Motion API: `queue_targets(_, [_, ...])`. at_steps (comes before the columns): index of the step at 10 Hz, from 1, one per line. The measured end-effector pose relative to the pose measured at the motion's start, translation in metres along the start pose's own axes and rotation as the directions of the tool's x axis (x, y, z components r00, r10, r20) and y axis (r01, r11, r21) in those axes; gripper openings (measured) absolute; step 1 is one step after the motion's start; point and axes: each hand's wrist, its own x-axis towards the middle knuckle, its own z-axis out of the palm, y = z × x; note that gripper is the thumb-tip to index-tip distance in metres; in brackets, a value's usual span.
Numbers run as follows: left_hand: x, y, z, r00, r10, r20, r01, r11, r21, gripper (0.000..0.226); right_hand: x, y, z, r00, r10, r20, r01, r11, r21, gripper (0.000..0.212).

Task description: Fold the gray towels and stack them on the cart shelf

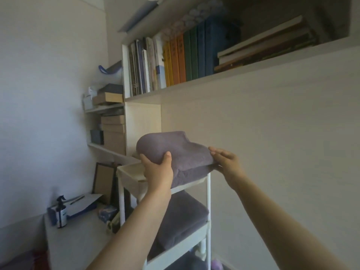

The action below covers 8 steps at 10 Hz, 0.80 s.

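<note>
A folded gray towel (175, 151) is sitting over the top shelf (132, 172) of the white cart (208, 201), seemingly on another folded layer, though the blur is making that hard to confirm. The left hand (158, 170) is gripping its near-left corner, thumb on top and fingers underneath. The right hand (226, 162) is lying flat against the towel's right edge, fingers straight, its grip open. A second gray towel (183, 215) is resting on the shelf below. A spray bottle (61, 213) is standing on the tabletop (78, 246) at left; books (175, 61) are lining the wall shelf above.
</note>
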Motion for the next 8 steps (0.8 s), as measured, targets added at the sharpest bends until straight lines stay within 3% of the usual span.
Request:
queue_targets(1, [0.012,-0.002,0.008,0.994,0.095,-0.055,-0.075,0.955,0.286,0.072,0.018,0.017,0.01,1.0,0.026,-0.015,-0.026,0.999,-0.021,0.016])
queue_targets(2, [0.018,-0.012,0.014,0.963,0.266,0.052,-0.248,0.79,0.56,0.057,0.025,0.037,0.015,1.0,-0.015,0.005,0.015,0.984,-0.177,0.017])
queue_targets(3, [0.018,-0.018,0.016,0.897,0.33,0.295,-0.432,0.511,0.743,0.044,0.024,0.042,0.018,0.987,-0.147,0.065,0.161,0.88,-0.447,0.024])
queue_targets(4, [0.021,-0.02,0.012,0.822,0.368,0.435,-0.533,0.226,0.815,0.042,0.021,0.043,0.015,0.965,-0.221,0.139,0.261,0.778,-0.572,0.029])
queue_targets(6, [0.023,-0.026,0.007,0.784,0.365,0.501,-0.564,0.082,0.822,0.035,0.017,0.049,0.005,0.941,-0.211,0.263,0.337,0.632,-0.698,0.035])
queue_targets(7, [0.02,-0.024,0.01,0.813,0.322,0.485,-0.529,0.058,0.847,0.034,-0.003,0.032,0.005,0.95,-0.164,0.267,0.312,0.553,-0.772,0.037])
queue_targets(8, [0.015,-0.016,0.018,0.825,0.304,0.475,-0.52,0.084,0.85,0.041,-0.026,0.016,-0.006,0.937,-0.26,0.234,0.329,0.431,-0.84,0.04])
